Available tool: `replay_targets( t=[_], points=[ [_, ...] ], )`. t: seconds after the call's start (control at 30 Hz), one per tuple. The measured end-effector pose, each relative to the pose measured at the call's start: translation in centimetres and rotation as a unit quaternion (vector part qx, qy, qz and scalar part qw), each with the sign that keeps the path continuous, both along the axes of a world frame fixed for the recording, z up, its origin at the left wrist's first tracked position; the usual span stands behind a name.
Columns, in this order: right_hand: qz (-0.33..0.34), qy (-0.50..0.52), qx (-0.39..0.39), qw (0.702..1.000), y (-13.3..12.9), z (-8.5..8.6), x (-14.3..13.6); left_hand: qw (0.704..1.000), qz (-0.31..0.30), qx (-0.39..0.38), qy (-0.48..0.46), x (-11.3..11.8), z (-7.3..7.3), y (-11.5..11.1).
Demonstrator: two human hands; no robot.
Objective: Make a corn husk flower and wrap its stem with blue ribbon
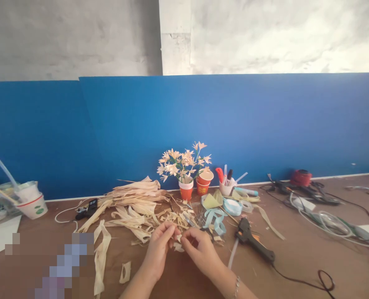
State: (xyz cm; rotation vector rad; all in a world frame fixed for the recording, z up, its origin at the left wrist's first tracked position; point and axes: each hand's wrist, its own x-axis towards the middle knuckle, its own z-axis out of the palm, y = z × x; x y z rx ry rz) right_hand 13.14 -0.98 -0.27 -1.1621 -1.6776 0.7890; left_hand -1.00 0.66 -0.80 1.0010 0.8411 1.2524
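My left hand [162,246] and my right hand [200,248] meet low in the middle of the head view, fingertips pinched close together. Between them shows a small pale piece of dried husk [179,238], partly hidden by the fingers. Loose husk scraps lie just under and beyond the hands. To the left spreads a heap of long dried husks [134,203]. A black glue gun [254,241] rests on its side to the right of my right hand. Pale husk flowers [184,162] on green stems stand upright in a red and white paper cup [186,192] behind.
Red paper cups [203,185] and a white cup of pens [226,189] stand by the blue partition [234,124]. Light blue ribbon [215,220] and tape rolls lie before them. Cables [330,226] sprawl at right. At far left is a white tub [33,206].
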Motion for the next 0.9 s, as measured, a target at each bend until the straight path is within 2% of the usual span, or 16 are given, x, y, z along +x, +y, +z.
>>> replay_targets(
  t=[0.1,0.2,0.37,0.53,0.67,0.9],
  points=[
    [-0.010,0.041,-0.006,0.999,0.1,0.0,0.2,0.998,-0.020,-0.036,-0.039,-0.2,0.1,0.1],
    [-0.011,0.092,-0.002,0.996,0.2,-0.2,0.3,0.996,-0.046,-0.068,-0.034,-0.2,0.2,0.1],
    [-0.018,0.119,-0.003,0.993,0.6,-0.7,0.5,0.997,-0.058,-0.059,0.005,0.0,0.2,0.0],
    [-0.014,0.086,0.030,0.996,0.8,-1.2,0.6,0.995,-0.089,-0.050,0.015,0.0,0.0,-0.1],
    [-0.008,0.052,0.077,0.996,0.9,-1.3,0.6,0.991,-0.104,-0.081,-0.006,0.1,-0.1,-0.2],
    [-0.006,0.008,0.109,0.994,0.6,-0.5,0.9,0.984,-0.135,-0.105,-0.045,0.1,0.0,-0.4]
  ],
)
